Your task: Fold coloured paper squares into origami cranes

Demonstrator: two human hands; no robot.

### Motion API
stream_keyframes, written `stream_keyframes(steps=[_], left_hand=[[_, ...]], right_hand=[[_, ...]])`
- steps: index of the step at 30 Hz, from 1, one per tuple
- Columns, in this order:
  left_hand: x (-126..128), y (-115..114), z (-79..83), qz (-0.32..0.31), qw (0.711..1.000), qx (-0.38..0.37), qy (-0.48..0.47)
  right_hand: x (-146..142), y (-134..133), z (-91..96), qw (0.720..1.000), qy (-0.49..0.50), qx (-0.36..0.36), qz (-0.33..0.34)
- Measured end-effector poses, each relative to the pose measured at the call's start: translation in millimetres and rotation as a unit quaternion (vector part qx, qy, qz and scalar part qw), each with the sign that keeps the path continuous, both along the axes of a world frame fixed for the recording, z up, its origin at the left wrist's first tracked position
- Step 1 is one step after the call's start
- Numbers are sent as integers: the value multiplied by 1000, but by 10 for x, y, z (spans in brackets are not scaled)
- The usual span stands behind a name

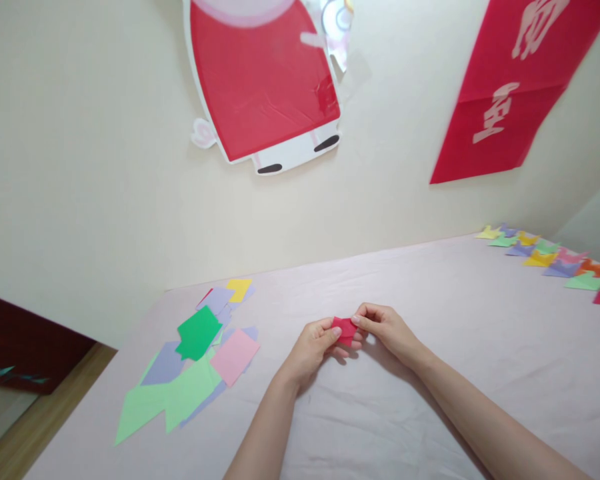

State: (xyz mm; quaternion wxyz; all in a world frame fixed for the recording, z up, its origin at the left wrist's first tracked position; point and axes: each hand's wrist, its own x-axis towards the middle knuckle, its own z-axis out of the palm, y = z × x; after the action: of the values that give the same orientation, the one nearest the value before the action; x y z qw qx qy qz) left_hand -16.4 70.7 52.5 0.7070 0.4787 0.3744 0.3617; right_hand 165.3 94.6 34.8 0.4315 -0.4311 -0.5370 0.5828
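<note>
Both my hands meet over the middle of a pale pink cloth surface (430,373). Between them is a small folded piece of red paper (345,329). My left hand (314,347) pinches its left side with thumb and fingers. My right hand (386,328) pinches its right side, fingers curled over the top. The paper is held just above the cloth.
A loose pile of coloured paper sheets (195,363), green, pink, purple and yellow, lies to the left. A row of several folded paper pieces (555,259) runs along the far right edge. A wall with a red cartoon cutout (265,80) and a red banner (510,87) stands behind.
</note>
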Motion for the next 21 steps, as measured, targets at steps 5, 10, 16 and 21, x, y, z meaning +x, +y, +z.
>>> stream_keyframes(steps=[5,10,16,21], left_hand=[[-60,-22,10,1,999,26,19],[-16,-55,-69,169,879,287,340],[128,-148,-131,110,748,419,503],[131,-201,-54,62,756,400,514]], right_hand=[[20,21,-16,1000,-17,15,1],[21,23,-70,990,-51,95,-95],[-39,-68,-89,966,-150,203,-48],[-29,-120,-59,950,-217,223,-2]])
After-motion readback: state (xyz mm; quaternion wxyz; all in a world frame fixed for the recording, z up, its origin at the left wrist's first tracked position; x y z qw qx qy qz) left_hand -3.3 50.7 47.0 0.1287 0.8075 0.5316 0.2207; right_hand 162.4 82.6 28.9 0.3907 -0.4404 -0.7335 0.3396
